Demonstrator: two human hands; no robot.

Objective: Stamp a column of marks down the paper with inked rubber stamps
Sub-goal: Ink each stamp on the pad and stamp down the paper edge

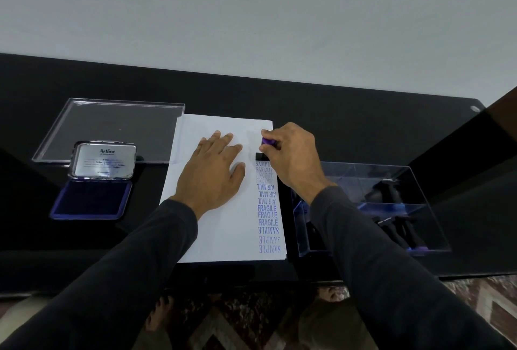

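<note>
Right hand (291, 153) pinches the purple-topped stamp (265, 149) by its knob, base down on the paper (221, 237) near its far right corner, atop the column of marks (267, 207). Left hand (215, 170) lies spread flat mid-sheet, just beside the stamp. Open ink pad (92, 198) sits toward the desk's left edge.

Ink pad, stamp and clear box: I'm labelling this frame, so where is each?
ink pad (91, 200), head view, dark inked surface
stamp (268, 141), head view, purple handle top
clear box (363, 179), head view, far wall

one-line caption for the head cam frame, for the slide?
Right hand presses a purple-handled stamp at the top of the stamped column while left hand flattens the paper; open ink pad at left.
</note>
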